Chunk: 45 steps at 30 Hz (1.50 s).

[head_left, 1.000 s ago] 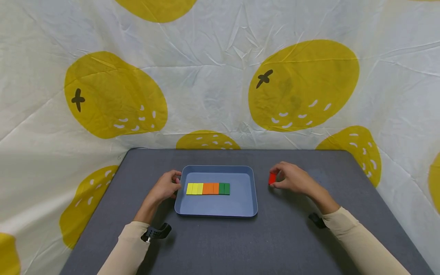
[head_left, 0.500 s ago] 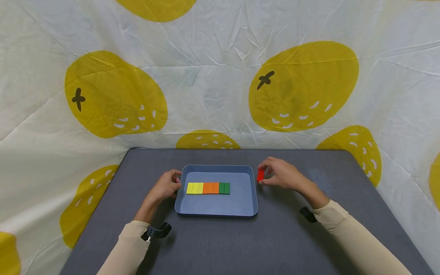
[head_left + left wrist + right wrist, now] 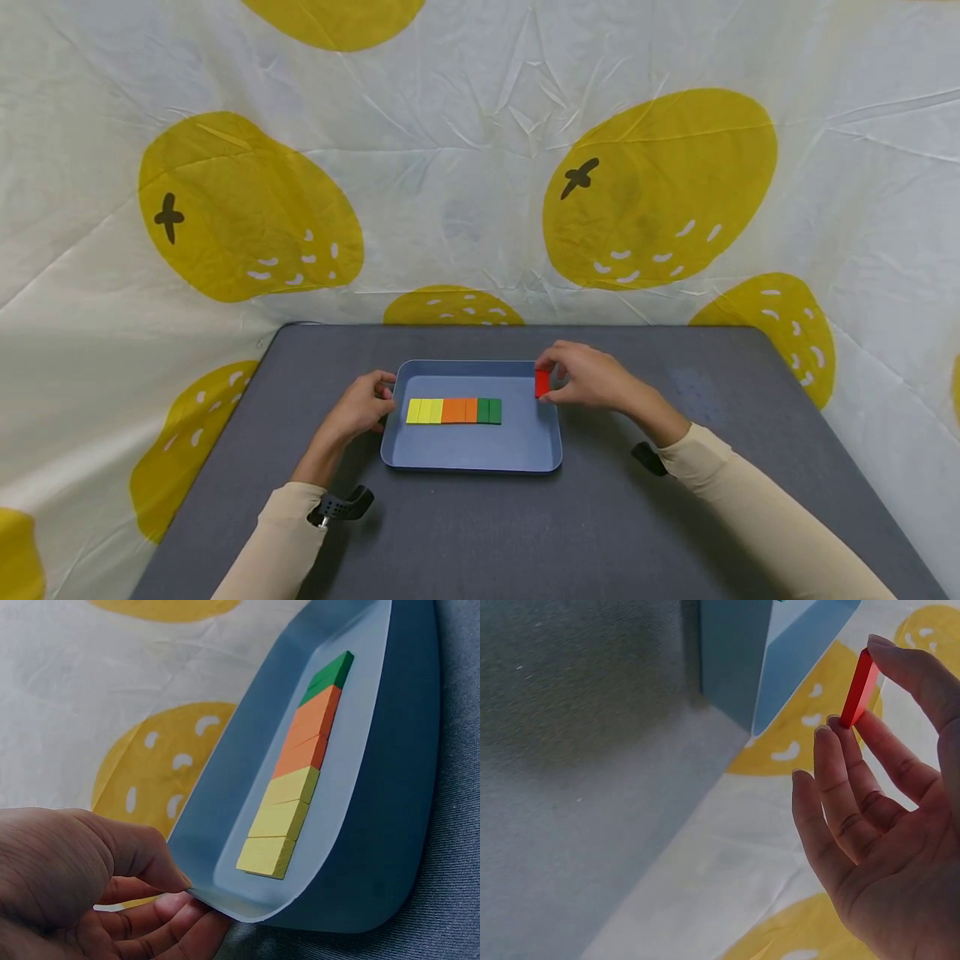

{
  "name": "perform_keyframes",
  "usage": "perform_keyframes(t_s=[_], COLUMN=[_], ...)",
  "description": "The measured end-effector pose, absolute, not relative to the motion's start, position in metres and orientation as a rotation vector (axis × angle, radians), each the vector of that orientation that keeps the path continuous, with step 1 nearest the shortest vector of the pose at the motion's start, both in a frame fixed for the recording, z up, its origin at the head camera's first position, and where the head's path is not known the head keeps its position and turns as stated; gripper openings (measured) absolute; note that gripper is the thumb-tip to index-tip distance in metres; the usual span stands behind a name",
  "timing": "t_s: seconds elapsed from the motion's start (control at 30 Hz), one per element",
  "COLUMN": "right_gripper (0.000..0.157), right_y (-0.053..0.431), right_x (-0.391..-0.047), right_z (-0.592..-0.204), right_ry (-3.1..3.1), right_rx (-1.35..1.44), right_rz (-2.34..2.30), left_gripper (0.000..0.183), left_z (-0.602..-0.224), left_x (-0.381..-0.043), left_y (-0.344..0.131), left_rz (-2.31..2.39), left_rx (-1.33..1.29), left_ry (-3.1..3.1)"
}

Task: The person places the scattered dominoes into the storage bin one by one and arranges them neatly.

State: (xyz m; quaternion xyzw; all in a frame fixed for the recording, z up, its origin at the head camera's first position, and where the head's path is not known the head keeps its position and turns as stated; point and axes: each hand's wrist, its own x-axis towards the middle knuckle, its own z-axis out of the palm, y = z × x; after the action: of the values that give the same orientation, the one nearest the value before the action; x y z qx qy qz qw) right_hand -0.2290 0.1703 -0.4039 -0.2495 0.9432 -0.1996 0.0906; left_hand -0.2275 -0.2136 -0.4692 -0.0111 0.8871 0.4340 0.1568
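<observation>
A blue rectangular tray (image 3: pixel 525 446) lies on the table. In it, several thin rectangular tiles form one side-by-side row: yellow tiles (image 3: pixel 425 411) at the left, orange tiles (image 3: pixel 460 411) in the middle, green tiles (image 3: pixel 490 411) at the right. My left hand (image 3: pixel 360 407) grips the tray's left rim; in the left wrist view the thumb is at the rim's edge with fingers below it. My right hand (image 3: pixel 592 379) pinches a red tile (image 3: pixel 860 688) by its ends between thumb and fingertips, held above the tray's right side, apart from the row.
The dark grey table (image 3: pixel 480 533) reaches back to a white cloth (image 3: pixel 465 192) printed with large yellow fruit. Black straps are on both wrists. The tray's raised walls surround the tile row, with bare tray floor around it.
My right hand has carried the red tile leftward from beside the tray to over its right edge. The left hand and the tile row have stayed in place.
</observation>
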Motion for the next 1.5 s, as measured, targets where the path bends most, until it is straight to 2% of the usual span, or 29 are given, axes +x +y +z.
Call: perform_keyframes(t_s=[0.33, 0.9, 1.5], right_gripper=[0.039, 0.041, 0.042], right_y=[0.147, 0.124, 0.109], right_x=[-0.234, -0.246, -0.245], right_z=[-0.403, -0.424, -0.446], right_ry=[2.772, 2.730, 2.707], right_rx=[-0.768, -0.841, -0.842], right_rz=[-0.536, -0.340, -0.208], left_gripper=[0.048, 0.049, 0.049], left_z=[-0.469, -0.469, -0.471], left_x=[-0.227, -0.228, -0.228], left_y=[-0.215, -0.216, -0.215], left_rz=[1.241, 1.245, 1.246], left_rx=[-0.032, -0.015, -0.022], left_ry=[2.546, 2.535, 2.536])
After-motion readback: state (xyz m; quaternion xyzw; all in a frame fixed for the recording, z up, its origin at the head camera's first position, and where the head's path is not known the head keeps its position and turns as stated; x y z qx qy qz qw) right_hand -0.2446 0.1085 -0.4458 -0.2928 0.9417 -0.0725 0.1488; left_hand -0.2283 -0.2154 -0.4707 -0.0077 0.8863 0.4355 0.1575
